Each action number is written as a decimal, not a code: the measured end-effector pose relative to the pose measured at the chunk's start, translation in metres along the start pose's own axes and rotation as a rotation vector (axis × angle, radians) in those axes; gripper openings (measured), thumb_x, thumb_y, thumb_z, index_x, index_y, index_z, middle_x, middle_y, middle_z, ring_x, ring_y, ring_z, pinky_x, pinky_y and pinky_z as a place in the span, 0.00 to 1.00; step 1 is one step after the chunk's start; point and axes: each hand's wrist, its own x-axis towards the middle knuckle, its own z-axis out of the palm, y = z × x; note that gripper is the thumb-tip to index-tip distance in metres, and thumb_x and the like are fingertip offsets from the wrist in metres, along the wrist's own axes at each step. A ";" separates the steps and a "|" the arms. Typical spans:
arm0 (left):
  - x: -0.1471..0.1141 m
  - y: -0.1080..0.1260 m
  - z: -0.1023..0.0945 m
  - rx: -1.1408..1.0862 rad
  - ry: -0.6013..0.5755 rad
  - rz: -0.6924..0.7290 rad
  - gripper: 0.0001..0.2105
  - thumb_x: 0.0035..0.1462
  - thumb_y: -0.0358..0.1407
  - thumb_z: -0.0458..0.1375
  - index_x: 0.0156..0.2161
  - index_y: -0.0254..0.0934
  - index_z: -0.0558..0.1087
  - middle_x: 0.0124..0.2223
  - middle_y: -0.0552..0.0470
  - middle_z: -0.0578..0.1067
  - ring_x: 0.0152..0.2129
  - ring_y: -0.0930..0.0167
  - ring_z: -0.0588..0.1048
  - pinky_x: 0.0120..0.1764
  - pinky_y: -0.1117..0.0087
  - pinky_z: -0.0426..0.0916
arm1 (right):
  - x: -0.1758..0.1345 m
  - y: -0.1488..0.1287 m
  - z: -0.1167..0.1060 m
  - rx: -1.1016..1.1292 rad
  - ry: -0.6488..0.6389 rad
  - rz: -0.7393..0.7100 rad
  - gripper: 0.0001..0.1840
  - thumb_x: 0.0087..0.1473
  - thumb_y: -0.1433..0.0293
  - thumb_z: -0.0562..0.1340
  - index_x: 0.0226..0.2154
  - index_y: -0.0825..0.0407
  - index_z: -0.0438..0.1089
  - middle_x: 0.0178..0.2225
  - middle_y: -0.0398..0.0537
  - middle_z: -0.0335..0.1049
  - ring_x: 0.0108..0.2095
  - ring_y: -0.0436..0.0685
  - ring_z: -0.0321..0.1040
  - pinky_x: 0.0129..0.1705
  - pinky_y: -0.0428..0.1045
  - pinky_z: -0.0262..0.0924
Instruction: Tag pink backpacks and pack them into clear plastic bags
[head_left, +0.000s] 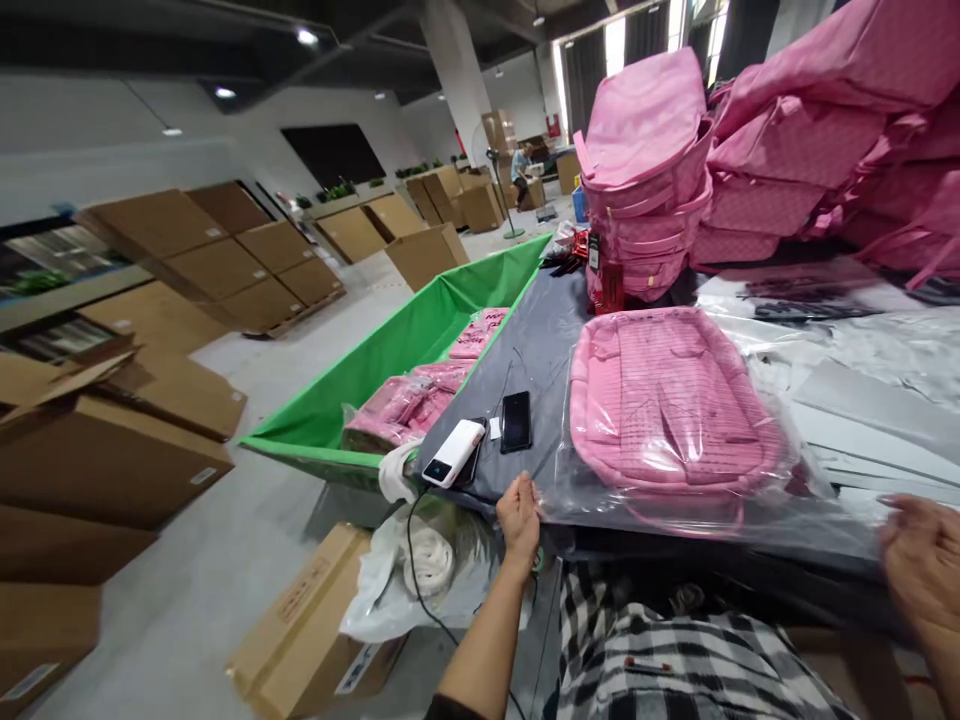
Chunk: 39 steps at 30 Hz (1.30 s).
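Observation:
A pink backpack (675, 400) lies flat on the dark table inside a clear plastic bag (810, 530). The bag's near edge stretches along the front of the table between my two hands. My left hand (520, 520) is closed, pinching the bag's near left corner. At the right edge of the view, my right hand (922, 555) is closed at the bag's near right end; its fingertips are slightly blurred. A black phone (516, 421) and a white power bank with a small display (454, 453) lie left of the bag.
Stacked pink backpacks (649, 180) stand at the table's back. White sheets (885, 420) lie at the right. A green fabric bin (345, 400) with bagged pink items adjoins the table's left side. Cardboard boxes (120, 450) fill the left floor. A person (520, 170) is far off.

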 end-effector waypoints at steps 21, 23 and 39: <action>-0.050 0.095 0.046 0.502 -0.493 0.950 0.09 0.63 0.42 0.63 0.36 0.40 0.73 0.34 0.55 0.77 0.40 0.66 0.72 0.54 0.57 0.54 | 0.002 -0.008 -0.004 0.113 -0.031 -0.024 0.26 0.56 0.44 0.53 0.30 0.48 0.70 0.19 0.42 0.62 0.22 0.56 0.63 0.30 0.53 0.58; -0.049 0.095 0.045 0.475 -0.507 0.947 0.07 0.65 0.39 0.62 0.35 0.40 0.74 0.34 0.55 0.77 0.40 0.67 0.71 0.53 0.57 0.54 | 0.002 -0.010 -0.004 0.128 -0.028 -0.011 0.27 0.56 0.42 0.54 0.30 0.47 0.70 0.20 0.43 0.62 0.23 0.57 0.64 0.30 0.53 0.59; 0.019 0.102 0.081 0.272 -0.981 0.532 0.12 0.65 0.36 0.57 0.28 0.38 0.68 0.30 0.55 0.71 0.29 0.72 0.68 0.35 0.71 0.61 | 0.032 -0.014 0.007 0.015 -0.197 0.019 0.35 0.44 0.34 0.53 0.26 0.48 0.70 0.16 0.44 0.64 0.18 0.56 0.66 0.28 0.52 0.59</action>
